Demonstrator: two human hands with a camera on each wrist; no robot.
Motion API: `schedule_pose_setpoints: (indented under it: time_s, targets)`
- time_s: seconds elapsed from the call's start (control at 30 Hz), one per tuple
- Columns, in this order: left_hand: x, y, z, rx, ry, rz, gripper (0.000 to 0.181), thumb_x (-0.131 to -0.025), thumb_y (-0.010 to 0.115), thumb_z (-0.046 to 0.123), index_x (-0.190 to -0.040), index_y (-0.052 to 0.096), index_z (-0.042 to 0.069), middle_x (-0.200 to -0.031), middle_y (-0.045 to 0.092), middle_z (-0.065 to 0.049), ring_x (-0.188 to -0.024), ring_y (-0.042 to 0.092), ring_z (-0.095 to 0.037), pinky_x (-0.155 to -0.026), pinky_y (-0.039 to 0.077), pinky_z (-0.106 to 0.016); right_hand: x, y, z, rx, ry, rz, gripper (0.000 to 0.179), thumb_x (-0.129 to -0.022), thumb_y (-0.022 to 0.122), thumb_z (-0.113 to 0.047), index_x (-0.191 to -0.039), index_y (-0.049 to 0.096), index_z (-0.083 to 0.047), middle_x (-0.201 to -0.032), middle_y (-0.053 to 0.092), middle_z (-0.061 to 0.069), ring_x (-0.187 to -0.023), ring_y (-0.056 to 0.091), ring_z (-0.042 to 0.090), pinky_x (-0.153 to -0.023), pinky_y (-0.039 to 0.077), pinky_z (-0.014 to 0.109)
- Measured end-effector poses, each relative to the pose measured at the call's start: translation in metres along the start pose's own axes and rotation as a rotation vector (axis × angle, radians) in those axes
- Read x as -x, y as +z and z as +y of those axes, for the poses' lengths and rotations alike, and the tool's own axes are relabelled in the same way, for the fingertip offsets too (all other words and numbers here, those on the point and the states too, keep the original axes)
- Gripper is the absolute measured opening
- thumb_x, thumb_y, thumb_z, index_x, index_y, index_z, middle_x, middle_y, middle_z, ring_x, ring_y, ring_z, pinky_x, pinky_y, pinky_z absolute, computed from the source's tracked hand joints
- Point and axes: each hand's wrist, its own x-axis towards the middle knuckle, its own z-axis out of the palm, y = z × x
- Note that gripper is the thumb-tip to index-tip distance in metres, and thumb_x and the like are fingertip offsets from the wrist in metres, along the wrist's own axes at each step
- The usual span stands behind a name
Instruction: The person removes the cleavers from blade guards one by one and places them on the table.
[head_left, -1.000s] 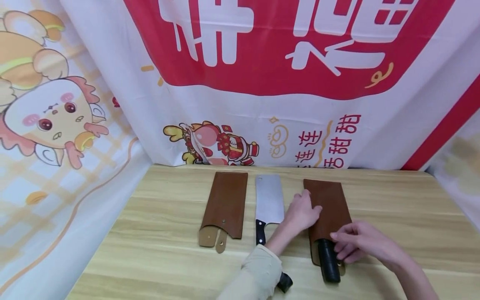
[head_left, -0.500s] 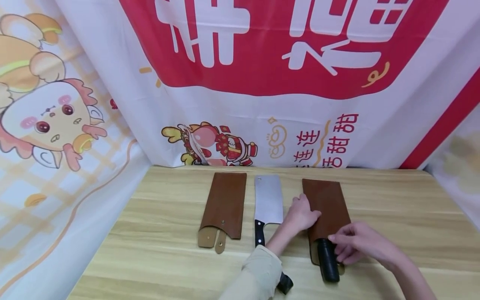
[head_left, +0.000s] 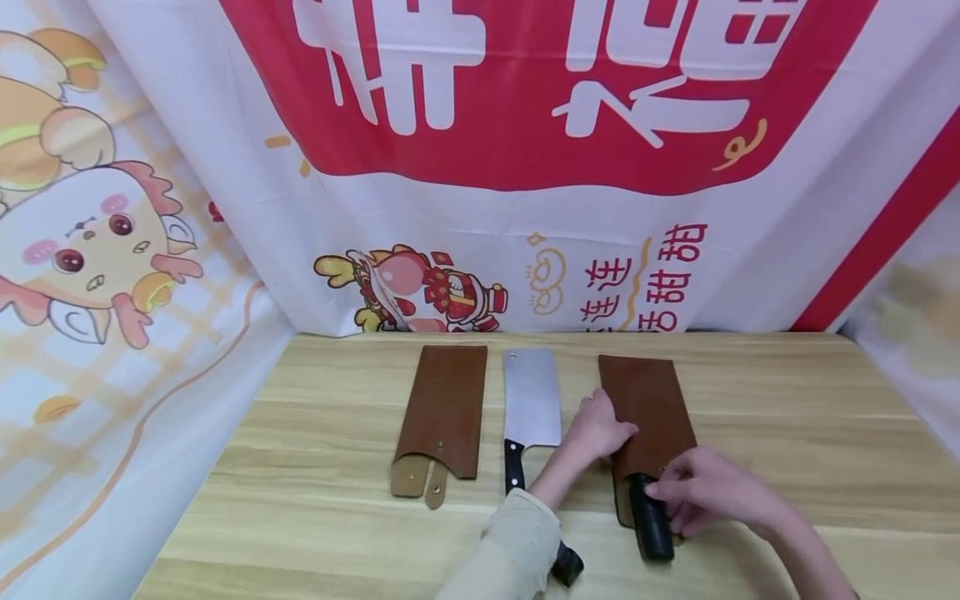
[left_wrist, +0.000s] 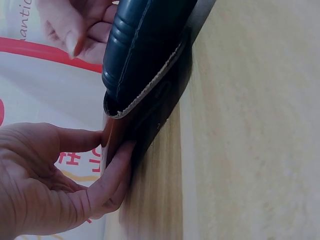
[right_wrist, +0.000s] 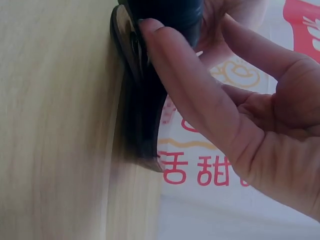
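Observation:
A brown leather knife sheath (head_left: 648,400) lies on the right of the table. From its near opening sticks the black handle (head_left: 651,521) of a knife whose blade is hidden inside. My left hand (head_left: 597,427) pinches the sheath's left edge between thumb and fingers, as the left wrist view shows (left_wrist: 65,175). Beside the handle on the right is my right hand (head_left: 708,492). In the right wrist view its fingers (right_wrist: 195,95) reach under the handle to the sheath's strap (right_wrist: 125,35), with the thumb held apart from them.
Left of the hands lies a cleaver (head_left: 532,396) with a bare blade, its handle partly under the left forearm. Farther left is a second brown sheath (head_left: 444,408) with its strap loose. A printed cloth (head_left: 517,267) hangs behind the table.
The view has shifted slightly. My right hand has moved a little left, its thumb closer over the handle's top. My left hand stays at the sheath's edge.

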Motion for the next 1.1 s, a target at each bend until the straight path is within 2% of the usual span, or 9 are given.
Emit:
schedule_pose_setpoints:
  time_s: [0.07,0.23,0.37,0.5,0.67,0.8,0.97,1.1]
  targets:
    - [0.0,0.0,0.0,0.032,-0.003,-0.003,0.068,-0.093,0.079,0.025,-0.145,0.046,-0.004,-0.129,0.061,-0.022,-0.103,0.065,-0.024,-0.083,0.057,-0.03,-0.001,0.003,-0.001,0.037,-0.011,0.003,0.026,-0.096,0.074,-0.02,-0.083,0.067,0.001,-0.072,0.069,0.01,-0.063,0.071,0.025,-0.057,0.062,0.039]
    - [-0.002,0.001,-0.001,0.133,-0.015,-0.023,0.069,-0.093,0.079,0.018,-0.145,0.042,-0.007,-0.11,0.065,-0.024,-0.063,0.065,-0.022,-0.051,0.054,-0.029,-0.002,0.013,-0.005,0.124,0.027,0.04,0.031,-0.093,0.079,-0.023,-0.079,0.063,0.0,-0.067,0.067,0.011,-0.057,0.069,0.025,-0.052,0.06,0.038]
    - [-0.003,0.001,-0.004,0.246,-0.017,-0.059,0.064,-0.093,0.079,0.013,-0.142,0.044,-0.008,-0.102,0.064,-0.023,-0.053,0.062,-0.024,-0.046,0.055,-0.032,-0.005,0.022,-0.01,0.223,0.104,0.115,0.036,-0.088,0.084,-0.027,-0.077,0.061,-0.002,-0.066,0.063,0.011,-0.053,0.067,0.024,-0.051,0.059,0.037]
    - [-0.004,0.0,-0.009,0.364,-0.015,-0.081,0.054,-0.092,0.078,0.009,-0.134,0.049,-0.007,-0.103,0.062,-0.021,-0.061,0.064,-0.024,-0.049,0.058,-0.037,-0.008,0.028,-0.013,0.312,0.115,0.175,0.036,-0.084,0.087,-0.028,-0.075,0.063,-0.002,-0.062,0.061,0.01,-0.049,0.064,0.024,-0.049,0.056,0.037]
    - [-0.005,-0.002,-0.01,0.418,-0.007,-0.06,0.049,-0.092,0.077,0.011,-0.13,0.051,-0.006,-0.108,0.063,-0.019,-0.072,0.065,-0.024,-0.052,0.059,-0.038,-0.01,0.028,-0.016,0.351,0.126,0.198,0.032,-0.085,0.084,-0.026,-0.082,0.064,-0.001,-0.068,0.062,0.008,-0.055,0.061,0.021,-0.055,0.052,0.034]
    - [-0.004,-0.003,-0.009,0.513,-0.009,-0.047,0.041,-0.092,0.076,0.009,-0.124,0.054,-0.003,-0.106,0.063,-0.017,-0.077,0.068,-0.026,-0.054,0.06,-0.041,-0.008,0.023,-0.016,0.37,0.081,0.233,0.031,-0.083,0.084,-0.022,-0.084,0.063,0.0,-0.072,0.06,0.007,-0.062,0.057,0.02,-0.058,0.048,0.034]
    - [-0.005,-0.008,-0.009,0.72,-0.038,-0.049,0.033,-0.09,0.076,0.003,-0.116,0.056,-0.001,-0.098,0.063,-0.012,-0.081,0.072,-0.029,-0.059,0.062,-0.04,-0.003,0.016,-0.016,0.392,0.014,0.272,0.026,-0.082,0.083,-0.019,-0.083,0.064,-0.003,-0.07,0.057,0.004,-0.062,0.054,0.019,-0.057,0.047,0.034]
    - [-0.007,-0.014,-0.011,0.849,-0.024,-0.047,0.033,-0.089,0.074,0.002,-0.117,0.056,0.0,-0.095,0.066,-0.011,-0.083,0.073,-0.029,-0.063,0.063,-0.037,0.0,0.01,-0.017,0.468,-0.068,0.322,0.023,-0.082,0.083,-0.018,-0.084,0.065,-0.004,-0.071,0.056,0.002,-0.064,0.051,0.018,-0.058,0.044,0.034]
